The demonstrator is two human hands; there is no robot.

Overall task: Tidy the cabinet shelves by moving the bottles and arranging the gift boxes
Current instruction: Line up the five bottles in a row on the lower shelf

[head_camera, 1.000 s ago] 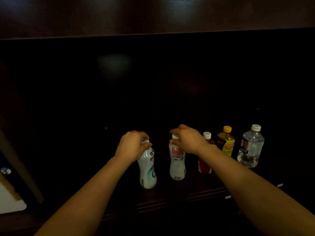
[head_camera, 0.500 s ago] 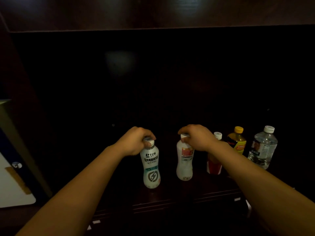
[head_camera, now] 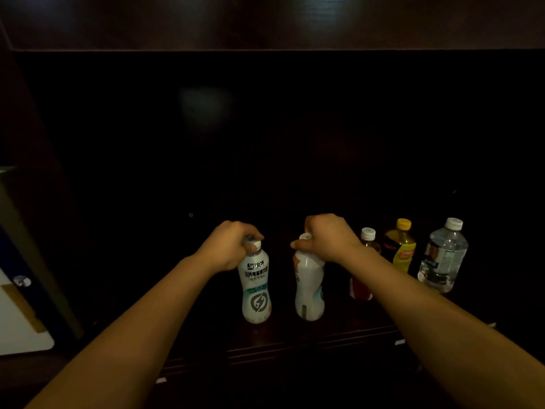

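Left hand [head_camera: 233, 246] clenched round cap of logo bottle [head_camera: 256, 287], right hand [head_camera: 327, 240] round cap of white bottle [head_camera: 308, 290], both standing left of red bottle [head_camera: 361, 287]. Probably light, slippery plastic; surer hold at the waist.

Both bare forearms reach forward from lower corners, converging toward centre. Left hand [head_camera: 231, 246]: knuckles up, fingers curled over cap of white lightning-logo bottle [head_camera: 256, 287], wrist straight. Right hand [head_camera: 328, 237]: palm down, fingers curled round top of white pink-label bottle [head_camera: 308, 290], one fingertip showing at hand's left edge. Hands level, side by side, apart.
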